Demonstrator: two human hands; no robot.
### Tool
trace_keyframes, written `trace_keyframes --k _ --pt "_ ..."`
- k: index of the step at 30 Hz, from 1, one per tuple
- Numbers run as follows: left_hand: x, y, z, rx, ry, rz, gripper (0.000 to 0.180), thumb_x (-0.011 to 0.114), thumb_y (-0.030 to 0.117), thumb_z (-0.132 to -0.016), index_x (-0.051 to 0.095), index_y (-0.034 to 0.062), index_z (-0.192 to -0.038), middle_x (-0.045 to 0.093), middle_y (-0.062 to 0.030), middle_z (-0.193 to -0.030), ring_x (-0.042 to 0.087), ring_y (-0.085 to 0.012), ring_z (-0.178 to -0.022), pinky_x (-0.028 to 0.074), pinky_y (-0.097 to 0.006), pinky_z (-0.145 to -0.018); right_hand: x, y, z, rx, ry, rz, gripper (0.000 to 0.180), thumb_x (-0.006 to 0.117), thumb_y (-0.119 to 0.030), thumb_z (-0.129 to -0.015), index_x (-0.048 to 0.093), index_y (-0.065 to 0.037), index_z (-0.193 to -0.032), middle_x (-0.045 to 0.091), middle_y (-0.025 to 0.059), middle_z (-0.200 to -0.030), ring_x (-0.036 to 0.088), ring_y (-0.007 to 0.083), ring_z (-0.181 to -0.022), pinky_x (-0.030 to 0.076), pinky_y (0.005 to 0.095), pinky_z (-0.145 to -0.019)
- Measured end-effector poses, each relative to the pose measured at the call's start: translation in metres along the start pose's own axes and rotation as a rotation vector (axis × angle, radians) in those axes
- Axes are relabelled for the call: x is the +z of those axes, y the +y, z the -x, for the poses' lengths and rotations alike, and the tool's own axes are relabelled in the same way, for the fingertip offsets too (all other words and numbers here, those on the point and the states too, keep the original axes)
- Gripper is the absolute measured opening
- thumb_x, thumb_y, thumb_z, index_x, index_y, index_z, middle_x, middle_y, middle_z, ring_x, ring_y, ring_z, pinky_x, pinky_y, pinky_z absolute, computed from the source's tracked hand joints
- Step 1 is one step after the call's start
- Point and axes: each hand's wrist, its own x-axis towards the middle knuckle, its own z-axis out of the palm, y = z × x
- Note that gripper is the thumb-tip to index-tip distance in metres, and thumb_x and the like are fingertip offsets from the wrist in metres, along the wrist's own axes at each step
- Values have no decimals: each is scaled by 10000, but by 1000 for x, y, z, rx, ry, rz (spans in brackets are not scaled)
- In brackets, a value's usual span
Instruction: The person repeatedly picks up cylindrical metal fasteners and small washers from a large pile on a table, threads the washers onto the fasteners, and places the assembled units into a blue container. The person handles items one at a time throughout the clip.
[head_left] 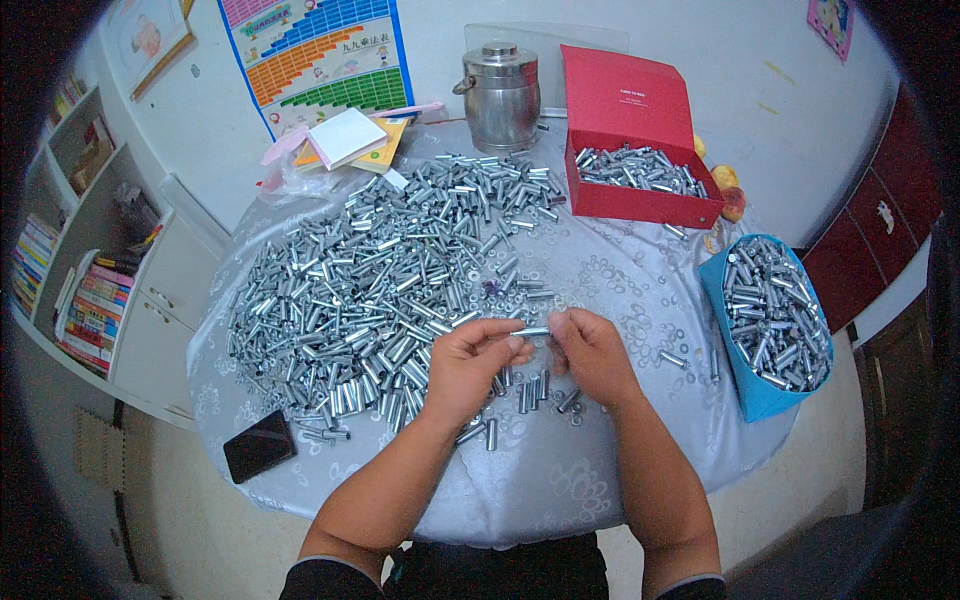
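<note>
Above the near edge of a large heap of silvery metal sleeves [340, 270], my two hands meet in front of me. A single shiny metal sleeve [531, 331] lies level between them. My left hand [465, 366] pinches its left end with thumb and fingertips. At the other end, the fingers of my right hand [596, 352] are closed around the tip, which they partly hide. Just below the hands, several short metal sleeves [533, 391] stand or lie on the cloth. Small washers [515, 299] are scattered beyond my fingers.
A red box [640, 208] with its lid up holds metal pieces at the back right. The blue bin [742, 360] at right is full of similar pieces. A steel pot [502, 100] stands at the back; a black phone [260, 447] lies near the left edge of the tablecloth [400, 480].
</note>
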Motion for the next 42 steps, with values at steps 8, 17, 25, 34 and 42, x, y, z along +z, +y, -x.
trace_keyframes --k 8,17,25,34,42 --pt "2 1 2 -11 6 -29 197 612 -27 -863 643 -55 -1056 696 -144 -904 692 -194 -815 573 -281 -746 -6 -7 3 64 3 15 269 564 -260 -952 583 -25 -821 538 14 -656 526 92 -585 434 255 -538" --pt "11 4 3 -41 24 -37 192 622 -18 -863 634 -60 -1051 691 -140 -890 686 -180 -798 572 -278 -729 -13 -1 5 23 -96 -13 340 549 -315 -959 574 -17 -797 553 21 -657 535 95 -576 470 255 -544" --pt "26 7 4 -31 -119 -151 190 614 -18 -873 631 -52 -1059 687 -129 -902 677 -156 -785 556 -248 -708 -27 -7 28 95 116 -278 243 572 -245 -951 578 -36 -828 569 28 -695 565 120 -592 496 258 -588" --pt "85 -18 -11 -173 -330 -195 224 605 65 -903 625 -53 -1092 682 -130 -919 680 -182 -812 570 -287 -715 -61 16 74 197 401 -626 193 589 -198 -941 574 -10 -901 579 59 -759 576 146 -633 555 317 -669" --pt "132 -48 -31 -330 -377 30 311 520 64 -947 540 -89 -1216 633 -223 -1112 660 -259 -942 562 -337 -809 -79 32 90 48 873 -973 280 575 -96 -929 490 52 -1151 610 145 -1006 634 216 -871 557 334 -791"
